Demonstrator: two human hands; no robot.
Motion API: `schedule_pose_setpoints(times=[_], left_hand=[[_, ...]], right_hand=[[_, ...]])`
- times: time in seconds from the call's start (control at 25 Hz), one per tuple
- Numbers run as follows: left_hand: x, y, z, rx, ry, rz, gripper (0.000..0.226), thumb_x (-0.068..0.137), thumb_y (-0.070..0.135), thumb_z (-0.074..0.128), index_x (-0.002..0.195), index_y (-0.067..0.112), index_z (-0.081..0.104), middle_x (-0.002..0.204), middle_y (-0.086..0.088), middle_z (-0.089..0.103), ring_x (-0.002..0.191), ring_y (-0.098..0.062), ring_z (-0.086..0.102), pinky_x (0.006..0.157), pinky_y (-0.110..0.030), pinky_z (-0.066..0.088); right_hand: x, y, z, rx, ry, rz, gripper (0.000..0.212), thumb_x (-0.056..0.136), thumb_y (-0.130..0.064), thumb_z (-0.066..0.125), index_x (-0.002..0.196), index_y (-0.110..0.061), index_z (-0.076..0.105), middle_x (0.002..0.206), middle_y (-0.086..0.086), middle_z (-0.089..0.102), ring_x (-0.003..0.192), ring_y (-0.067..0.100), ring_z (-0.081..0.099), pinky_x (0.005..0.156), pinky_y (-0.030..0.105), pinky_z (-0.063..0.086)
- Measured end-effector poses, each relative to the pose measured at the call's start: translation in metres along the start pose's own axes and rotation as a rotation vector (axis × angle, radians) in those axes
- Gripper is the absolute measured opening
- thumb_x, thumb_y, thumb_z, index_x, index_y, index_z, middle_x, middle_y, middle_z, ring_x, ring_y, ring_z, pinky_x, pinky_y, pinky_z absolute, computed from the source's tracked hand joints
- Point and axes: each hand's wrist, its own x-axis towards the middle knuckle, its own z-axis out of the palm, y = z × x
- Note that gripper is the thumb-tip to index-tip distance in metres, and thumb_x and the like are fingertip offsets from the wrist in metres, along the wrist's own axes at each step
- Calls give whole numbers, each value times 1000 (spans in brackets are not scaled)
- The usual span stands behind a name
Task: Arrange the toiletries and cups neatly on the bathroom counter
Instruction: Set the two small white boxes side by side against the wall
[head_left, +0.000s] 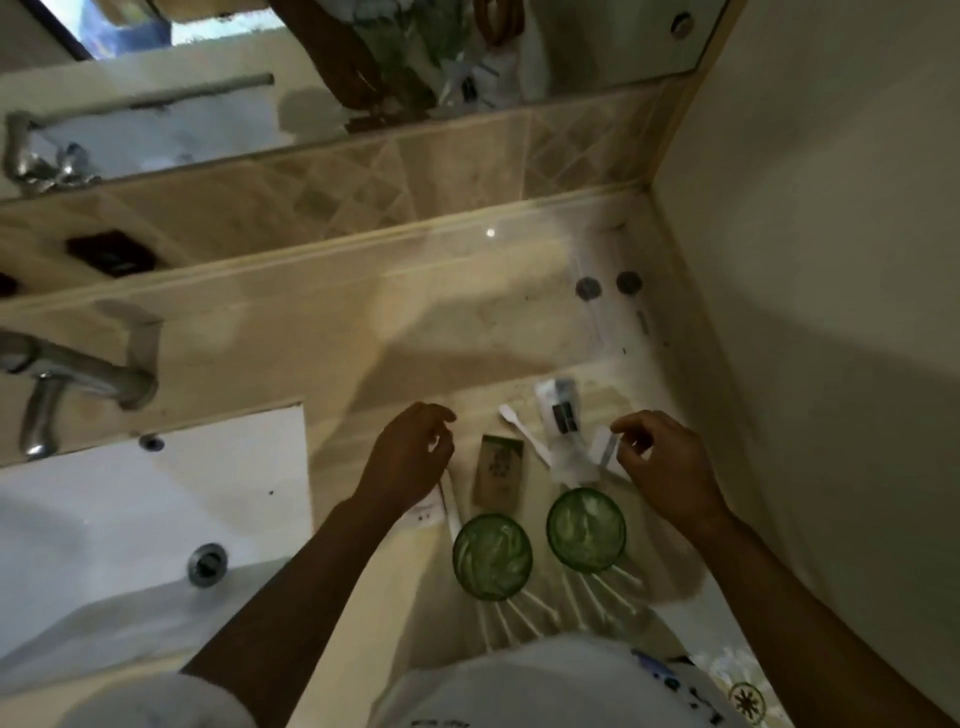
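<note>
Two green glass cups stand side by side near the counter's front edge, the left cup (492, 556) and the right cup (586, 529). Behind them lies a small brown box (500, 470), a white toothbrush (524, 434) and a clear packet with a dark label (558, 410). My left hand (410, 457) hovers just left of the box with fingers loosely curled and nothing in them; a white packet (434, 506) lies under the wrist. My right hand (667, 462) pinches a small clear wrapper (605, 447) at its fingertips, right of the toothbrush.
A white sink basin (130, 519) with a drain and a metal tap (78, 384) fills the left. A beige wall (805, 312) bounds the counter on the right. A tiled backsplash and mirror run along the back. Two dark round spots (608, 285) sit at the far right corner.
</note>
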Motion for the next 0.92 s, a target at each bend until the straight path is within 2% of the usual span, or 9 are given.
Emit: schedule_pose_setpoints(times=[0.2, 0.32, 0.4, 0.44, 0.52, 0.64, 0.76, 0.92], left_hand=[[-73, -27, -10, -32, 91, -190, 21, 84, 3, 70, 103, 10, 68, 91, -5, 64, 73, -20, 60, 71, -34, 50], [-105, -38, -11, -80, 133, -316, 20, 86, 10, 71, 106, 12, 67, 94, -3, 64, 74, -17, 61, 72, -32, 51], [-118, -41, -9, -169, 176, -423, 20, 86, 13, 72, 105, 15, 67, 93, -1, 66, 74, -14, 63, 70, -28, 49], [-122, -42, -8, -236, 199, -479, 20, 86, 14, 72, 106, 15, 68, 91, -1, 68, 75, -14, 64, 69, -27, 49], [-128, -44, -7, -381, 206, -582, 23, 88, 16, 70, 110, 16, 66, 94, -3, 70, 77, -16, 68, 69, -29, 54], [-126, -43, -5, -581, 180, -687, 32, 91, 11, 65, 122, 14, 62, 107, -6, 70, 82, -19, 70, 78, -41, 61], [-122, -39, 1, -701, 152, -736, 41, 91, 8, 63, 131, 14, 57, 111, -2, 66, 85, -17, 68, 81, -43, 62], [-114, -34, 7, -581, 132, -732, 46, 90, 13, 63, 135, 13, 55, 125, -7, 65, 107, -25, 64, 95, -49, 55]], right_hand=[[-24, -35, -2, 65, 36, 9, 18, 83, -11, 68, 91, -27, 70, 86, -8, 69, 79, 2, 63, 69, 16, 46], [-28, -82, 18, 33, 1, -101, 10, 84, -19, 67, 89, -26, 71, 80, -14, 67, 74, -5, 60, 65, 4, 39], [-28, -109, 40, 16, -100, -189, 9, 85, -19, 67, 90, -26, 71, 81, -13, 67, 73, -4, 60, 63, 1, 37], [-29, -122, 53, -15, -188, -227, 11, 86, -18, 66, 93, -25, 71, 86, -9, 69, 78, 0, 61, 65, 1, 37], [-28, -139, 82, -149, -362, -272, 20, 88, -20, 63, 105, -21, 72, 105, -2, 72, 94, 11, 63, 73, 13, 40], [-21, -149, 119, -370, -514, -245, 33, 88, -27, 59, 119, -17, 67, 126, 5, 65, 112, 22, 59, 85, 25, 42], [-17, -145, 137, -523, -578, -175, 37, 89, -35, 58, 117, -13, 64, 123, 9, 64, 107, 26, 61, 84, 32, 48], [-16, -142, 145, -539, -587, -150, 34, 84, -42, 57, 102, -14, 63, 108, 9, 66, 93, 25, 63, 72, 31, 48]])
